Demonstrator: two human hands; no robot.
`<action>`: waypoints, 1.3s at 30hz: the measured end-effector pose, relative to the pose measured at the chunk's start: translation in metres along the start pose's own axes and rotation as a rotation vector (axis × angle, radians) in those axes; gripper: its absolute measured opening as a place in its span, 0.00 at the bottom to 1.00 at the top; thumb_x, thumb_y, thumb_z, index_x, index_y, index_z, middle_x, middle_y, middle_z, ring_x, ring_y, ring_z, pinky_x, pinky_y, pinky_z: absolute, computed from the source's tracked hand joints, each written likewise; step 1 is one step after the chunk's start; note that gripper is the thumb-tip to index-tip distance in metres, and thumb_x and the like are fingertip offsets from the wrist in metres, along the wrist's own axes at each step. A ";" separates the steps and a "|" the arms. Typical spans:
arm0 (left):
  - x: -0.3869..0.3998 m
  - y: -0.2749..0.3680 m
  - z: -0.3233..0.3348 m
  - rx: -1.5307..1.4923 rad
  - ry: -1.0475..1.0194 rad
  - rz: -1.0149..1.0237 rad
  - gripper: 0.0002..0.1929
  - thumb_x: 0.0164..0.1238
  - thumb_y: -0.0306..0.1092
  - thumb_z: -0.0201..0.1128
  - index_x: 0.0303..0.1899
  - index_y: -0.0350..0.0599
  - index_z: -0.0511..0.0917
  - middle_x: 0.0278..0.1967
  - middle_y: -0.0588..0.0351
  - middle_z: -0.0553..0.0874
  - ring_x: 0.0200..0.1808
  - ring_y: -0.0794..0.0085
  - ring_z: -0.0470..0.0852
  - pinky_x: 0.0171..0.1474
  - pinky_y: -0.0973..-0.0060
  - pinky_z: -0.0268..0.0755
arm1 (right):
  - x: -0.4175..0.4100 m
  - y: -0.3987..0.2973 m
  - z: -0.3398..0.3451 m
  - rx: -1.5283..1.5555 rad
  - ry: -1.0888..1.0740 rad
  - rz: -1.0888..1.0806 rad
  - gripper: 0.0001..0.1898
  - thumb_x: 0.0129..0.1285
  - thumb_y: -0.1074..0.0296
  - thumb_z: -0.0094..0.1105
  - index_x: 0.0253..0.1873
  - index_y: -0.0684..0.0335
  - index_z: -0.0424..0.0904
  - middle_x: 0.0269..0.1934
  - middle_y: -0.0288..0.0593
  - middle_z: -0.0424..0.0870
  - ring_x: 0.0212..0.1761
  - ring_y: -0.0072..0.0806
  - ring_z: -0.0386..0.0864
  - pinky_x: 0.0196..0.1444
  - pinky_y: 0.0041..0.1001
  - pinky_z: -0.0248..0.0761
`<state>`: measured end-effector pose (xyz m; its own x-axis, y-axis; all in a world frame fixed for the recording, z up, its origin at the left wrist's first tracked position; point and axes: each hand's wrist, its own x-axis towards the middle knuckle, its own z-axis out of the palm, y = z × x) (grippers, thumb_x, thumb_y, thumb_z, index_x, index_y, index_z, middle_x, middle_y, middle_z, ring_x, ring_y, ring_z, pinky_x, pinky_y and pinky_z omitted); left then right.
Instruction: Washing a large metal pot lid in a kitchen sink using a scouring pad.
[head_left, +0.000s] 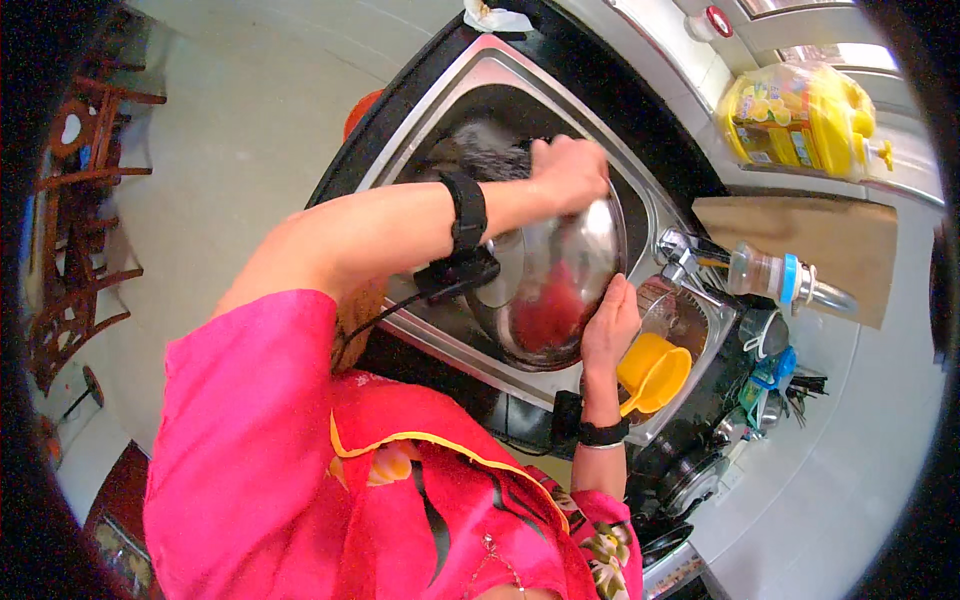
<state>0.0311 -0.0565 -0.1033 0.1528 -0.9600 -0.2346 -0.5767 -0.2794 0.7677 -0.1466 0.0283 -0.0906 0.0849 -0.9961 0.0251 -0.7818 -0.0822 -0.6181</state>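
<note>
A shiny stainless steel basin (592, 247) is tilted inside the large sink bowl (491, 105), reflecting red. My right hand (613, 326) grips its near right edge, thumb along the rim. Bent into a fist-like shape, my left hand (574, 174) rests at the basin's far side. Its fingertips are hidden, so I cannot tell whether it grips the rim or holds something small. My left forearm, with a black wrist strap (466, 210), crosses above the basin and covers part of it.
Right of the basin, a yellow plastic dipper (652, 375) lies in the smaller sink compartment. A chrome faucet (679, 251) with a filter attachment (765, 274) stands beside a brown board (810, 247). A bagged yellow detergent bottle (802, 124) sits on the ledge. A black cable (397, 304) hangs from my left wrist.
</note>
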 end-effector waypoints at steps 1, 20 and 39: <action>0.003 -0.006 -0.003 -0.043 -0.029 -0.028 0.07 0.47 0.40 0.61 0.27 0.53 0.82 0.30 0.54 0.84 0.38 0.61 0.81 0.40 0.59 0.67 | 0.001 0.000 0.001 -0.024 0.002 0.013 0.18 0.68 0.57 0.41 0.35 0.67 0.73 0.22 0.59 0.74 0.23 0.54 0.74 0.25 0.41 0.63; -0.003 0.005 0.009 0.109 -0.006 0.132 0.07 0.45 0.38 0.61 0.27 0.52 0.82 0.31 0.55 0.84 0.38 0.60 0.81 0.40 0.60 0.67 | 0.001 0.005 -0.003 0.063 0.025 -0.109 0.21 0.69 0.56 0.39 0.31 0.70 0.69 0.18 0.52 0.68 0.19 0.37 0.62 0.24 0.34 0.60; 0.014 -0.059 0.023 0.048 0.098 0.368 0.12 0.59 0.34 0.52 0.40 0.42 0.79 0.39 0.42 0.77 0.42 0.50 0.74 0.45 0.56 0.67 | 0.000 0.020 -0.004 0.029 0.011 -0.071 0.20 0.69 0.57 0.40 0.29 0.70 0.67 0.16 0.48 0.62 0.19 0.29 0.59 0.22 0.32 0.57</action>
<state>0.0487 -0.0528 -0.1659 0.0032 -0.9937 0.1118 -0.6441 0.0835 0.7604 -0.1650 0.0261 -0.1001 0.1324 -0.9882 0.0777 -0.7559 -0.1513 -0.6370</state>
